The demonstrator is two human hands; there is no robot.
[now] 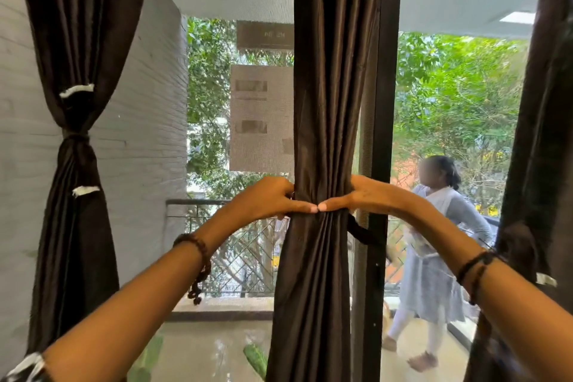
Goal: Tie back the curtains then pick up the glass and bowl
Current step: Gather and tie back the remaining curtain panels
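One curtain [74, 133] at the left is already tied back, while the middle curtain [322, 133] is gathered and encircled by the left hand [269, 198] and right hand [362, 197], thumbs touching, its tie unfinished; glass and bowl are not seen.

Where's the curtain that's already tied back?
In the head view, the tied curtain hangs at far left against the white brick wall, left of the middle curtain both hands hold.

The middle curtain [328, 102], dark brown and glossy, hangs upright at twelve o'clock, bunched to a narrow waist. At nine o'clock the left curtain [77, 71] is already cinched by a dark tie-back [75, 136]. The right curtain [542, 133] hangs at three o'clock.
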